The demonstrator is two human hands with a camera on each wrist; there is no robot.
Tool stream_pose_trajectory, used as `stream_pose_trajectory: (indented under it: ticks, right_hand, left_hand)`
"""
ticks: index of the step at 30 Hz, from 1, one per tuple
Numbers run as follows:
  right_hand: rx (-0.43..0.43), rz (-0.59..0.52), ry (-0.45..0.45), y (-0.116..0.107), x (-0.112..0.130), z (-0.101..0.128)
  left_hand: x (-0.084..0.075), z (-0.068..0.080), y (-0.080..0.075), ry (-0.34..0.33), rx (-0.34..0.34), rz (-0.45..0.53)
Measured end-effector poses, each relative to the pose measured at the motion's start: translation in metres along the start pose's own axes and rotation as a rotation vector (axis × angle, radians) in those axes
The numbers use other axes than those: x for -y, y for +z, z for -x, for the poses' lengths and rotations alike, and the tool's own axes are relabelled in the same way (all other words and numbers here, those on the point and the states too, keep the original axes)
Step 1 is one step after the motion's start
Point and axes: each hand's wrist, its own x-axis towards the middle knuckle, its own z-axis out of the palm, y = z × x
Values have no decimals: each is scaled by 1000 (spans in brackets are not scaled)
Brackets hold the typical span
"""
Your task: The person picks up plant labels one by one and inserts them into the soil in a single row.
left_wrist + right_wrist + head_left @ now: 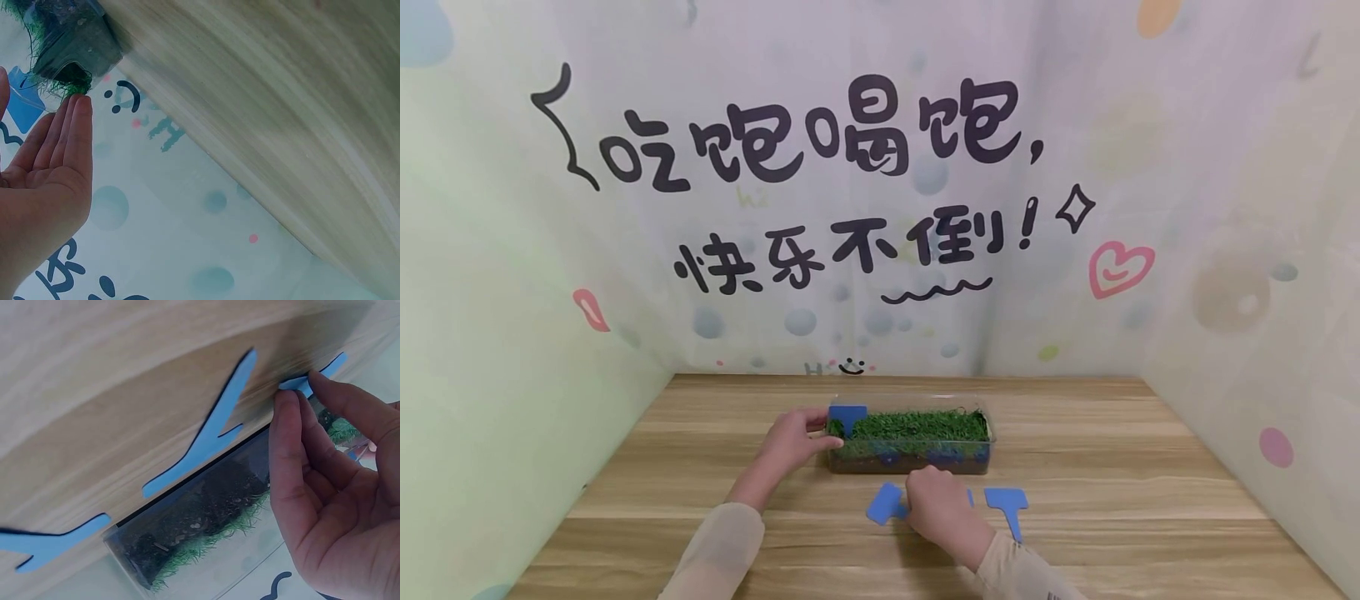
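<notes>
A clear planter box (910, 457) of soil and green grass stands mid-table. One blue T-shaped label (847, 414) is stuck upright in its left end. My left hand (793, 442) lies against that end, its straight fingers (74, 125) touching the box's corner (75, 56). In front of the box my right hand (934, 507) pinches the edge of a flat blue label (885, 504) between thumb and fingers (294, 419). That label (299, 382) lies on the wood.
Two more blue labels lie on the wooden table (1112, 483), one (1006, 505) right of my hand and one (212, 434) between. Printed walls (512, 333) close in the left, back and right sides.
</notes>
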Motion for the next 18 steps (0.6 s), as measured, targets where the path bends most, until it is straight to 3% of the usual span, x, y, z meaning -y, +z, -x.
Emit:
stream_pose_trajectory:
  ticks: [9,18]
  right_hand:
    - [84,-100,8,-2,-6,-2]
    - [226,-359,-62,-15,-14,-3]
  left_hand:
    - [1,1,0,9,5,-9]
    - [1,1,0,10,-2,-6]
